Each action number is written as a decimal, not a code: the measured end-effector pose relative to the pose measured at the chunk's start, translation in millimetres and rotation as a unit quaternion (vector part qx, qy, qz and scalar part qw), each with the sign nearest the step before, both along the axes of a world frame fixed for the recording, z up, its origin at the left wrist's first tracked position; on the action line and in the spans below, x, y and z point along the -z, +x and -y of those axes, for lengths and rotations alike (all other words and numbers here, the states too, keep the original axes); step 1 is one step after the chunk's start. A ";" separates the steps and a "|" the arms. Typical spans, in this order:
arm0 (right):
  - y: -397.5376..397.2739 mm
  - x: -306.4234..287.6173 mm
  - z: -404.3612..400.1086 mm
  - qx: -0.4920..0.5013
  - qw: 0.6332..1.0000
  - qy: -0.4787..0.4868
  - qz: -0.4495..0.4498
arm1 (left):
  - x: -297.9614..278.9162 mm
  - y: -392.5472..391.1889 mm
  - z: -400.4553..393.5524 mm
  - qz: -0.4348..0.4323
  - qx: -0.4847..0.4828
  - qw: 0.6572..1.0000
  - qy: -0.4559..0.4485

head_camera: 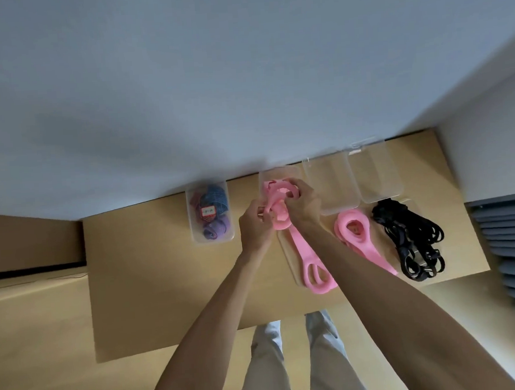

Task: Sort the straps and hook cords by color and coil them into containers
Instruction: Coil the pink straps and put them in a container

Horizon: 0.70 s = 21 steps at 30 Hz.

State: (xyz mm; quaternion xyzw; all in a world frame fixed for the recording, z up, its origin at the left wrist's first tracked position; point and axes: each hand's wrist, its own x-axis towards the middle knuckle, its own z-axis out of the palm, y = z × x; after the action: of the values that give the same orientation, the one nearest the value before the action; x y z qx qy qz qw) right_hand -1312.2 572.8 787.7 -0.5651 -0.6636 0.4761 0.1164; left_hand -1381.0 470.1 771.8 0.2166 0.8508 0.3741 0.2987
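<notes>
Both hands coil a pink strap at a clear container on the tabletop.

The left hand (256, 225) pinches one end of the pink strap (307, 261); the right hand (303, 205) has its grip curled round the coiled part over the middle container (279, 175), the tail trailing toward the near edge. A second pink strap (356, 234) lies just right, beside a heap of black cords (409, 236). Two clear containers (331, 184) sit behind these. At left, a container of blue and purple straps (210, 215) bears a red-edged label, its writing too small to read. The tabletop (152, 276) is tan.
</notes>
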 end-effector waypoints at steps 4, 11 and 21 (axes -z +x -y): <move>-7.2 10.8 -3.1 -0.069 0.993 0.073 0.054 | 5.0 0.8 -3.0 -0.092 0.069 0.993 -0.035; 6.3 14.4 19.4 -0.125 0.951 0.274 0.068 | 5.6 -4.4 -2.8 -0.311 0.220 0.920 -0.087; 29.3 38.4 12.5 -0.240 0.919 0.283 0.132 | 27.2 -19.7 -20.7 -0.373 0.294 0.875 -0.090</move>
State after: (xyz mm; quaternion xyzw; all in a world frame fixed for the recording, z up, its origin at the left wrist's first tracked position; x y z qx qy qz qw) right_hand -1282.9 560.3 749.2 -0.3897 -0.8958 0.2036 0.0650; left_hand -1400.7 490.8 744.7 0.5528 0.8259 0.0823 0.0739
